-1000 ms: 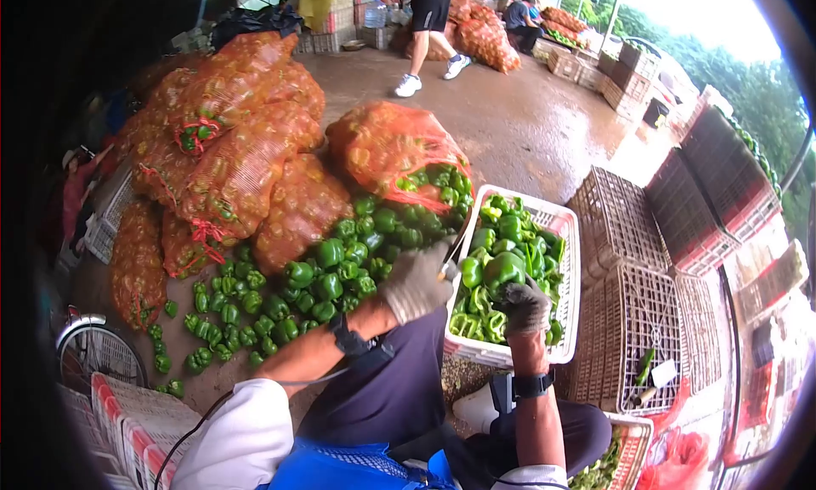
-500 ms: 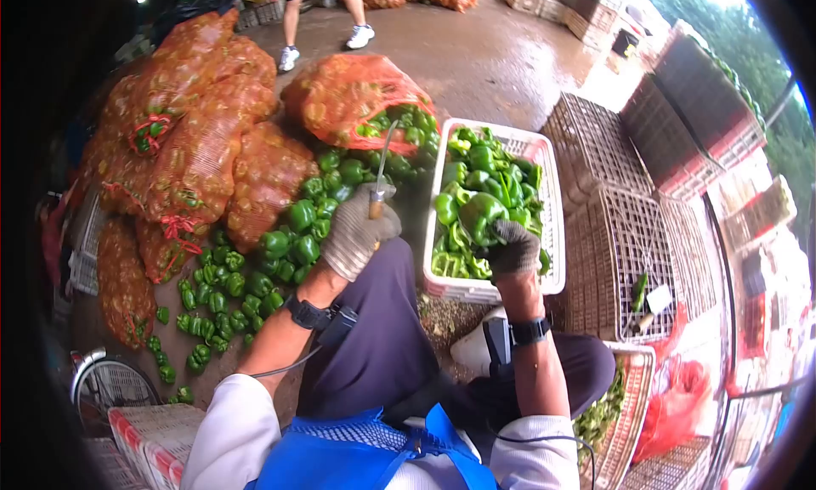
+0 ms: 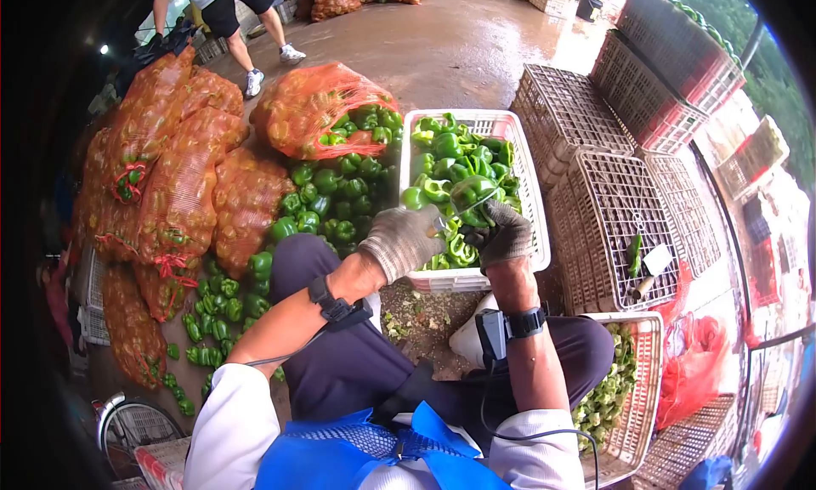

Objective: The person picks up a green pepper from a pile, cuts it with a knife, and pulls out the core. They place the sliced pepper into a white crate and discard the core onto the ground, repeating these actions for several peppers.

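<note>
My left hand (image 3: 403,242), in a grey glove, is closed round the handle of a curved tool, its thin metal blade reaching towards the pepper in my other hand. My right hand (image 3: 507,233), in a darker glove, holds a green pepper (image 3: 474,192) over the near part of a white crate (image 3: 538,197). That crate is full of green peppers (image 3: 446,146), some of them cut open. Left of it, loose whole peppers (image 3: 331,192) spill from an open orange net bag (image 3: 306,107).
Full orange net bags (image 3: 187,184) are heaped at the left. Stacked plastic crates (image 3: 608,226) stand at the right. Beside my right knee, a crate (image 3: 650,379) holds green scraps, next to a red plastic bag (image 3: 697,362). Another person (image 3: 234,10) walks at the upper left.
My left hand has moved right and down, bringing the tool to the pepper in my right hand. The view has shifted, and the other person has more of the body in view.
</note>
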Available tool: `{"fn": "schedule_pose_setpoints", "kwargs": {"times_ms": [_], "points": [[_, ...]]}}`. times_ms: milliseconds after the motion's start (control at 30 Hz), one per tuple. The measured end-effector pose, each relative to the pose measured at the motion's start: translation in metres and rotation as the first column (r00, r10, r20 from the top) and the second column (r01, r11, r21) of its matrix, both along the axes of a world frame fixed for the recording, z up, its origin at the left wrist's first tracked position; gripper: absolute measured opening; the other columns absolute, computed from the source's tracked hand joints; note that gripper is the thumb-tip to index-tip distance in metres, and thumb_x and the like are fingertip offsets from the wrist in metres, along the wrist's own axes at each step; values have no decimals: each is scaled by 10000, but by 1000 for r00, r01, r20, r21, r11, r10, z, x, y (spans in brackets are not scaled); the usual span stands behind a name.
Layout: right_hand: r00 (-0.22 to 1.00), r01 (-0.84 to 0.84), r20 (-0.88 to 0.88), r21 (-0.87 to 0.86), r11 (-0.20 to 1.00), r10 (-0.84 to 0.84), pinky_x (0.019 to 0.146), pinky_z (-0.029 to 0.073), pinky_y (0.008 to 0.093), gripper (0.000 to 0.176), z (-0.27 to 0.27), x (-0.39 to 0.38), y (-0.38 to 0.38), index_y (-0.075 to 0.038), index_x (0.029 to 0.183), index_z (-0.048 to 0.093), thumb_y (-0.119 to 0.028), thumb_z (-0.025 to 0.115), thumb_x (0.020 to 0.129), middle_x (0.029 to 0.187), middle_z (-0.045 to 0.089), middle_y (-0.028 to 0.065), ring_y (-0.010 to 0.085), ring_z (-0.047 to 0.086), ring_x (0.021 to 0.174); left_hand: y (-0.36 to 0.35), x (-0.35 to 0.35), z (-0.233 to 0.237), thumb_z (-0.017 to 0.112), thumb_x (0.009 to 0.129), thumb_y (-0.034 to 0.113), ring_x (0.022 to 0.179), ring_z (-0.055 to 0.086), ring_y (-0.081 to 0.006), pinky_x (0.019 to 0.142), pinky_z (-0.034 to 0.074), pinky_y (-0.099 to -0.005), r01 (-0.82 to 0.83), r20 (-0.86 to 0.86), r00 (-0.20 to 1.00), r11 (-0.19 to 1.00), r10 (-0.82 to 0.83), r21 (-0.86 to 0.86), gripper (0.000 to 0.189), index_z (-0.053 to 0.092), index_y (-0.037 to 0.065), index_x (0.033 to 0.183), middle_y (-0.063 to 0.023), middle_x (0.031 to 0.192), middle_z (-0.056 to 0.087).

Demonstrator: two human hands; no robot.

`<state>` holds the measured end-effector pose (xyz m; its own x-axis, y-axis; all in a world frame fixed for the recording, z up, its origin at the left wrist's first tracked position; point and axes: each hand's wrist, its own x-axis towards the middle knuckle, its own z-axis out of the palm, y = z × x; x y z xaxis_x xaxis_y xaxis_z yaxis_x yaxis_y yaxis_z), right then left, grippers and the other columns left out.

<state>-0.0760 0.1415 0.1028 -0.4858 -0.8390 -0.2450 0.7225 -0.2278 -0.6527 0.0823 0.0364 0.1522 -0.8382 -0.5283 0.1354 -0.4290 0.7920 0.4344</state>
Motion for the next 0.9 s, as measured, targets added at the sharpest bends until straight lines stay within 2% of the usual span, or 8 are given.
{"fn": "schedule_pose_setpoints", "kwargs": {"times_ms": [300, 433, 567, 733, 767, 800, 867, 900], "points": [[989, 142, -58, 87, 986, -138, 438, 429, 283, 196, -22, -8, -7, -41, 902, 640, -174, 660, 759, 788, 659, 87, 212, 585, 548, -13, -36, -27, 609, 742, 213, 712, 626, -390, 625, 489, -480, 4, 156, 988, 997, 7, -75, 175, 577, 77, 848, -185, 710, 627], [952, 234, -223, 84, 969, -210, 409, 400, 274, 151, -35, -11, -8, -22, 812, 638, -144, 685, 737, 742, 639, 97, 202, 548, 503, -17, -63, -31, 544, 810, 193, 697, 643, -385, 627, 498, -489, -17, 302, 953, 1000, 20, -11, 153, 614, 73, 874, -197, 720, 646], [905, 309, -354, 171, 936, -235, 422, 403, 273, 150, -56, -24, -10, -4, 807, 648, -150, 669, 774, 728, 629, 92, 188, 525, 471, -29, -82, -55, 546, 802, 182, 675, 654, -372, 608, 511, -474, 95, 247, 965, 995, -88, -16, 172, 645, 43, 781, -207, 682, 642], [925, 307, -315, 280, 910, -215, 464, 422, 249, 166, -71, -35, -9, -6, 848, 646, -145, 680, 764, 714, 612, 57, 136, 536, 514, -34, -97, -74, 544, 789, 155, 681, 658, -371, 604, 519, -454, 114, 234, 965, 993, -119, 34, 181, 667, 28, 752, -227, 687, 641], [936, 277, -291, 265, 924, -197, 478, 433, 241, 187, -74, -38, -7, -8, 870, 645, -150, 690, 756, 717, 611, 48, 123, 552, 540, -40, -99, -81, 550, 793, 157, 698, 659, -370, 624, 524, -446, 141, 196, 971, 990, -138, -1, 178, 672, 29, 772, -211, 705, 650], [920, 328, -302, 243, 913, -250, 443, 405, 237, 231, -71, -35, -13, 1, 881, 627, -144, 697, 716, 703, 599, 50, 115, 523, 513, -59, -105, -127, 588, 781, 189, 699, 659, -362, 630, 522, -445, 283, 185, 949, 949, -257, -136, 177, 679, 37, 783, -189, 712, 655], [925, 294, -302, 192, 936, -228, 441, 396, 231, 297, -37, -25, -13, 9, 928, 602, -140, 690, 686, 725, 598, 48, 117, 509, 503, -65, -119, -135, 635, 752, 221, 693, 655, -358, 621, 519, -445, 294, 109, 952, 954, -286, -63, 194, 685, 39, 797, -181, 706, 652], [967, 218, -166, 137, 966, -195, 453, 401, 229, 296, -49, -36, -15, 5, 926, 602, -140, 674, 678, 746, 597, 44, 127, 521, 519, -59, -120, -122, 660, 729, 227, 689, 652, -358, 616, 517, -442, 201, 219, 954, 979, -206, 44, 206, 688, 35, 800, -191, 693, 644]]}}
